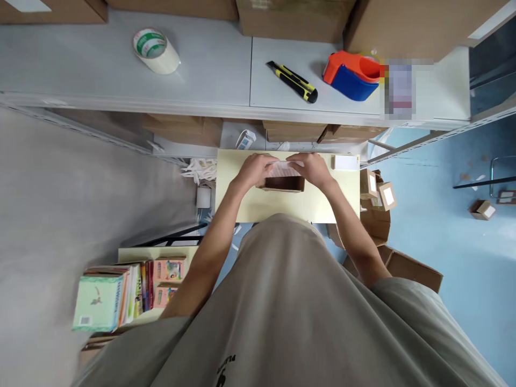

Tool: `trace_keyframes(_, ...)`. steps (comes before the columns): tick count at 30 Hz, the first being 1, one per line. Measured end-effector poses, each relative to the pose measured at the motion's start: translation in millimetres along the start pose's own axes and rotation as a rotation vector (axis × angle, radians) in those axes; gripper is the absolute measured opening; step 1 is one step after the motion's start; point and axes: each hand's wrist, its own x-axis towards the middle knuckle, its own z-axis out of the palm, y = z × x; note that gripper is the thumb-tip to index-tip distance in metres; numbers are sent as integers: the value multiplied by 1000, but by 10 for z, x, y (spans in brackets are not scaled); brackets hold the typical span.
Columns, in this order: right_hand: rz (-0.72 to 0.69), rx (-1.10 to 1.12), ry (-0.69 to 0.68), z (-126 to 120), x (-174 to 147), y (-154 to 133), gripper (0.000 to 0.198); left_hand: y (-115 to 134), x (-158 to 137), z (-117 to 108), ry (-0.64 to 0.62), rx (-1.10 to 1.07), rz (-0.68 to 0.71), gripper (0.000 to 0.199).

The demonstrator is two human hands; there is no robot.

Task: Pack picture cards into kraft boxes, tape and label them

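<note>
White wrap (284, 170) is gripped at either end by left hand (255, 169) and right hand (313, 169), right at the open box (287, 184) on the table (312, 205); even, gentle pressure is needed here!

box (284, 185) pt. hid by hands (312, 168) | top ctns (296, 20) cropped | shelf obj. (400, 88) pixelated (unID'd)

A tape roll (167, 60), a cutter (293, 82) and an orange-and-blue dispenser (352, 78) sit left to right on a grey shelf (205, 70), cartons (294, 21) lining its far edge; books (99, 303) stand near left, brown boxes (415, 270) at right.
</note>
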Motion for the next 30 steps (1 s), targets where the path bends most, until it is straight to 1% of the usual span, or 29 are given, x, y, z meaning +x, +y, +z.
trace_keyframes(4,55,-138,-102,223,12,-23,36,-90,42,195,-1,86,-28,27)
trace_keyframes(8,125,-181,-200,399,-58,40,45,-234,39,429,-32,98,-72,31)
trace_keyframes(11,210,-237,-247,512,-113,118,44,-311,37,603,-101,154,-83,35)
trace_keyframes(13,240,-267,-275,588,-144,177,43,-349,37,710,-137,197,-90,36)
trace_keyframes(18,263,-305,-310,785,-160,300,41,-426,54,920,-198,244,-163,34)
trace_keyframes(20,271,-312,-323,861,-136,323,36,-454,58,984,-233,231,-195,31)
trace_keyframes(22,263,-306,-337,920,-115,332,33,-480,43,1033,-236,187,-227,27)
trace_keyframes(24,253,-296,-338,949,-123,340,36,-506,-14,1055,-192,114,-248,26)
trace_keyframes(27,220,-265,-285,932,-237,392,47,-555,-204,1003,-55,25,-217,27)
trace_keyframes(28,210,-248,-237,916,-302,426,48,-578,-291,963,7,22,-205,28)
trace_keyframes(30,212,-209,-93,878,-448,520,46,-639,-473,868,158,56,-225,36)
